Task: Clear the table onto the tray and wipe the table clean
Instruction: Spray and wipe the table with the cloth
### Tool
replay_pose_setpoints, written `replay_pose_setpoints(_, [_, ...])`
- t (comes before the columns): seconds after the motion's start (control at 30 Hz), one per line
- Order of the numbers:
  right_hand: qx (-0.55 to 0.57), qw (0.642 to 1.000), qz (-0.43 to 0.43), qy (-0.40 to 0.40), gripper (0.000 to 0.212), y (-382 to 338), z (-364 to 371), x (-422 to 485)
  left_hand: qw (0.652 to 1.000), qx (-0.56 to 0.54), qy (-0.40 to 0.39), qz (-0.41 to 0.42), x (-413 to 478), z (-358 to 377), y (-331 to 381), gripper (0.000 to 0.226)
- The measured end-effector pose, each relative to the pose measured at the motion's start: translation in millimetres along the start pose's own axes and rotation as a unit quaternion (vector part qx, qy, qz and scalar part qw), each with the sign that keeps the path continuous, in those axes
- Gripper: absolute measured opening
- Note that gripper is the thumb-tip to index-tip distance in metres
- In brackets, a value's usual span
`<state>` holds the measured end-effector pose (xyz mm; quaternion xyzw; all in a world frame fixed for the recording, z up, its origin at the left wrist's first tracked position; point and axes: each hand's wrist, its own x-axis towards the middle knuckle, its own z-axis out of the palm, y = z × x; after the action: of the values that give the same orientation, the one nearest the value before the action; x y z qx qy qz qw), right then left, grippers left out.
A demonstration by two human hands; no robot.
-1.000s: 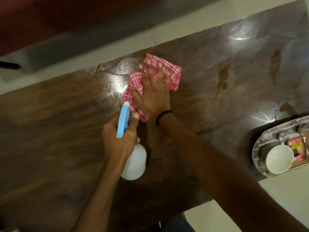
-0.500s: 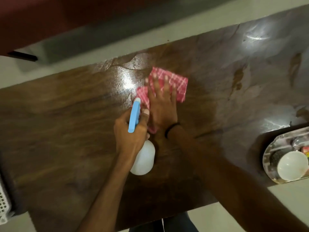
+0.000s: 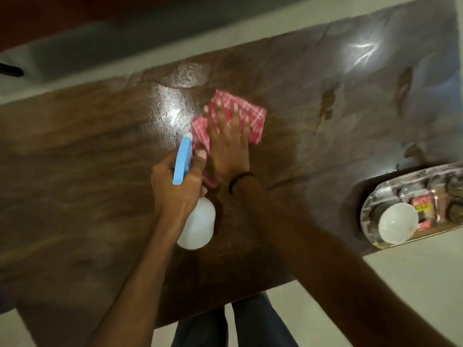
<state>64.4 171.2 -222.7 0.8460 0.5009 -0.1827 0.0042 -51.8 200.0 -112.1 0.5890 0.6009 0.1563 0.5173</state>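
A red-and-white checked cloth (image 3: 251, 115) lies on the dark wooden table (image 3: 87, 186) near its far edge. My right hand (image 3: 229, 144) presses flat on the cloth with its fingers spread. Just left of it, my left hand (image 3: 175, 189) grips a spray bottle (image 3: 198, 225) with a white body and a blue head, nozzle pointing away from me. The steel tray (image 3: 370, 209) sits at the table's right end and holds a white bowl (image 3: 397, 226), a red packet (image 3: 423, 209) and other items.
Wet glossy patches show on the table left of the cloth and at the far right. Pale floor surrounds the table. My legs stand at the near edge. A dark red surface lies beyond the far side.
My right hand has drawn the cloth a little toward me and the spray bottle. The left hand keeps its grip on the bottle. The view has shifted slightly.
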Motion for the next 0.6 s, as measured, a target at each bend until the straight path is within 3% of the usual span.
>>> replay_pose_setpoints(0.1, [0.023,0.998,-0.042,-0.052,0.079,17,4,-42,1.000,0.015,-0.004,0.021,-10,7,2,0.026])
replay_pose_setpoints(0.23, [0.027,0.998,-0.043,-0.021,0.073,45,-10,15,1.000,-0.015,-0.010,0.000,-19,28,-4,0.021])
replay_pose_setpoints(0.33, [0.141,0.990,-0.027,0.009,0.066,64,-26,29,0.999,-0.033,-0.013,-0.001,-29,45,-8,0.018])
replay_pose_setpoints(0.43, [0.291,0.955,0.011,0.055,0.059,78,-57,-5,1.000,-0.030,0.000,0.005,-42,59,-5,0.017])
replay_pose_setpoints(0.53, [0.349,0.930,0.050,0.101,0.034,104,-108,-24,0.999,-0.027,0.013,-0.011,-60,70,2,0.018])
replay_pose_setpoints(0.6, [0.415,0.905,0.064,0.072,0.012,130,-135,-19,0.998,-0.047,0.031,-0.027,-70,78,12,0.014])
